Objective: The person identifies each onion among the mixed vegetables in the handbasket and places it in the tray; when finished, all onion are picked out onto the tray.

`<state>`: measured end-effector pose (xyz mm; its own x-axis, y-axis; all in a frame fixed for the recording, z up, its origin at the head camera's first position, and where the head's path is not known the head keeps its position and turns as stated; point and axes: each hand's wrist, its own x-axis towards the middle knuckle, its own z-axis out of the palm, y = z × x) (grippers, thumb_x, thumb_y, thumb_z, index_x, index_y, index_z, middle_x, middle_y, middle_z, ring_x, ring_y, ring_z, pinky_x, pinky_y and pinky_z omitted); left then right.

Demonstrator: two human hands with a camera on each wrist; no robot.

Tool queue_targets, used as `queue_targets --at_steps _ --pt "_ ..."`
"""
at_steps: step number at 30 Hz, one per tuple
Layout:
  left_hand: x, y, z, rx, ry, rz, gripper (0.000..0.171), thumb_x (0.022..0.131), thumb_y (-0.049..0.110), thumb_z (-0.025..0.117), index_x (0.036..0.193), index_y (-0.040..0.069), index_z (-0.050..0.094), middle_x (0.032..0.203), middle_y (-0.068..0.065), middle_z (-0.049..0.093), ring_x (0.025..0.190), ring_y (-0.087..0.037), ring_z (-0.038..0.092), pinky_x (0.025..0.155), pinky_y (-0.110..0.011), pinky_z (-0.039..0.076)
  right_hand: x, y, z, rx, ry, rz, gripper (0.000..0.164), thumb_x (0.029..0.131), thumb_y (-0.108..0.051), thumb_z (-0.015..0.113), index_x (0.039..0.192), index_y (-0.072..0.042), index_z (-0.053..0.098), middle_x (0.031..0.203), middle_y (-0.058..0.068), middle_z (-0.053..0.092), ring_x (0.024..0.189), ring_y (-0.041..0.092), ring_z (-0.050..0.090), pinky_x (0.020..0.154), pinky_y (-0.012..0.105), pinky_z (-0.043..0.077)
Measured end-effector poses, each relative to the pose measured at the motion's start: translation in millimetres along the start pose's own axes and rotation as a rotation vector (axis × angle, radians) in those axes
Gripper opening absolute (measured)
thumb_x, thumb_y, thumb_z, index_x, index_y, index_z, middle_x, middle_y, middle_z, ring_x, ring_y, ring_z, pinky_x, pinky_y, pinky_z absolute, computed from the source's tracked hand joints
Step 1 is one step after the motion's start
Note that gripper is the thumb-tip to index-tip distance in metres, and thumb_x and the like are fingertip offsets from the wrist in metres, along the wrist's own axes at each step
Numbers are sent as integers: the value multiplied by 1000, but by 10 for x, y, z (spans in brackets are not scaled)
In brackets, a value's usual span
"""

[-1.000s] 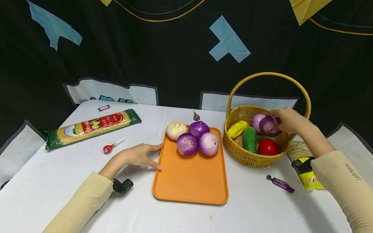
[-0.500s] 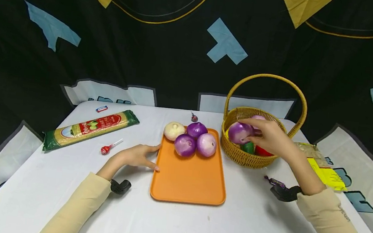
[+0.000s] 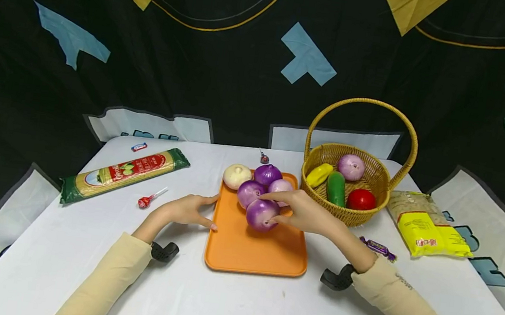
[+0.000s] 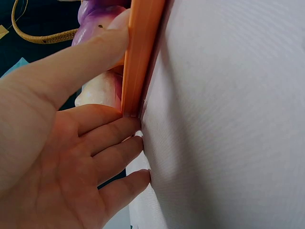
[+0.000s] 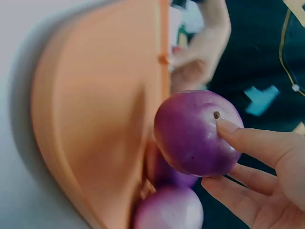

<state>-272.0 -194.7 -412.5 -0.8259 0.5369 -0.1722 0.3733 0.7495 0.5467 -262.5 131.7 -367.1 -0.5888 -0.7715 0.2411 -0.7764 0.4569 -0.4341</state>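
Note:
My right hand (image 3: 300, 211) pinches a purple onion (image 3: 261, 215) between thumb and fingers over the orange tray (image 3: 254, 255). In the right wrist view this onion (image 5: 198, 133) appears lifted off the tray's surface. At the tray's far end sit a white onion (image 3: 237, 176) and several purple ones, among them a dark onion (image 3: 268, 174) at the back. A paler onion (image 3: 281, 185) is partly hidden by my right hand. Along the tray's left edge rests my left hand (image 3: 187, 209), its thumb and fingers touching the rim (image 4: 138, 57) with the fingers nearly straight.
Back right, a wicker basket (image 3: 328, 211) holds a pale purple onion, a yellow vegetable, a cucumber and a tomato. Beside it lie a yellow packet (image 3: 432, 232) and a purple-wrapped candy (image 3: 378, 248). Leftward are a spaghetti pack (image 3: 124, 176), a lollipop (image 3: 145, 201) and a small candy (image 3: 138, 146).
My right hand has carried the purple onion out of the basket, leftward and nearer to me, over the tray. The left hand has stayed at the tray's edge.

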Motion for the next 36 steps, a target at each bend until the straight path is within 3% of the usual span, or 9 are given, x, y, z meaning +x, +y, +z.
queue_targets --at_steps 2,6,16,18,21,25,28,34,36 --pt "4 5 -1 0 -1 -3 92 82 41 76 148 -3 30 149 -23 35 136 -39 33 112 -50 28 51 -19 89 40 -32 8 49 84 -20 77 130 -13 62 124 6 65 105 20 65 84 32 55" --pt "10 14 -1 -3 -2 -14 92 81 42 76 148 -2 30 149 -22 35 136 -39 33 112 -50 28 109 -24 212 68 -58 34 50 86 -21 74 133 -10 59 125 9 64 105 20 64 85 31 55" --pt "14 7 15 -10 -6 -29 92 81 42 76 149 -2 30 149 -22 35 137 -39 32 112 -50 27 80 13 141 -38 -21 2 52 89 -28 71 135 -9 57 97 8 68 71 20 58 67 30 51" --pt "14 5 16 -11 -5 -29 92 81 42 76 149 -2 30 149 -22 35 137 -39 32 112 -50 27 47 22 54 -38 -10 2 51 88 -28 72 134 -8 58 102 9 69 68 18 57 65 28 51" --pt "11 3 14 -10 -6 -29 93 81 42 76 149 -2 30 149 -22 35 137 -39 32 112 -50 27 -12 60 -123 -62 -4 32 49 89 -27 72 132 -6 59 93 8 68 60 15 51 57 26 48" --pt "2 3 4 -6 -3 -31 93 82 42 76 149 -2 30 149 -22 35 137 -40 32 112 -51 27 -81 138 -432 -130 1 83 46 89 -23 72 130 -7 61 110 7 69 82 18 64 75 29 55" --pt "-4 2 -5 -5 -1 -37 93 81 43 76 149 -1 30 150 -22 35 137 -40 32 112 -51 27 -115 252 -664 -182 -4 114 45 87 -20 73 128 -6 62 124 10 64 106 25 63 90 38 53" --pt "-7 -2 -6 -7 -2 -30 93 82 43 76 149 -2 30 150 -22 35 137 -39 32 111 -51 28 -155 620 -1087 -254 -77 236 42 86 -15 74 125 -3 64 111 14 68 84 26 63 77 40 56" --pt "-8 1 -6 -8 -3 -24 93 82 43 76 149 -2 30 149 -22 35 137 -39 32 111 -51 28 -158 756 -1213 -263 -90 294 40 87 -13 72 124 -1 64 109 16 68 84 28 62 78 43 55"
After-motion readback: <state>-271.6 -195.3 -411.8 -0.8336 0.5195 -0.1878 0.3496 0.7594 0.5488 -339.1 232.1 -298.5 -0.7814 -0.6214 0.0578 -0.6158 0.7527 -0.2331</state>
